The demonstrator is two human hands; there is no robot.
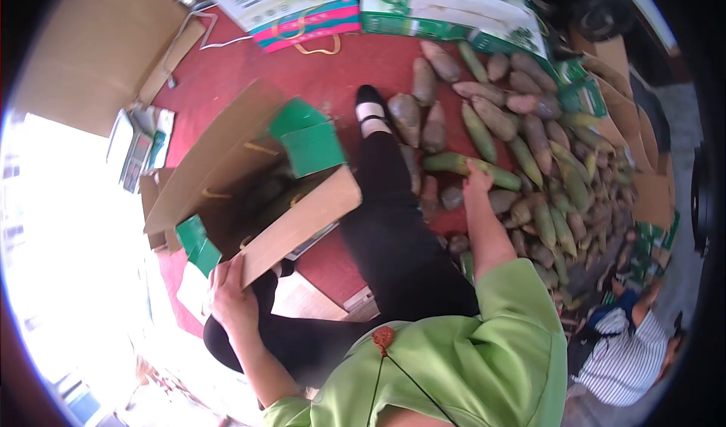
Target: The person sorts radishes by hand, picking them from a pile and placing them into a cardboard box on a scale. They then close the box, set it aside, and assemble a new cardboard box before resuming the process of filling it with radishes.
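My left hand is closed on the near edge of an open cardboard box, at the corner of its flap. Green flaps stand up at the box's side, and its inside is dark, with some long shapes that I cannot make out. My right hand is closed on a long green radish at the left edge of a large pile; the fingertips are partly hidden. Around it lie brownish-purple roots and more green radishes.
Printed cartons and a gift box with yellow handles stand at the back of the red floor. A scale is at left. My outstretched leg lies between box and pile. Another person is at lower right.
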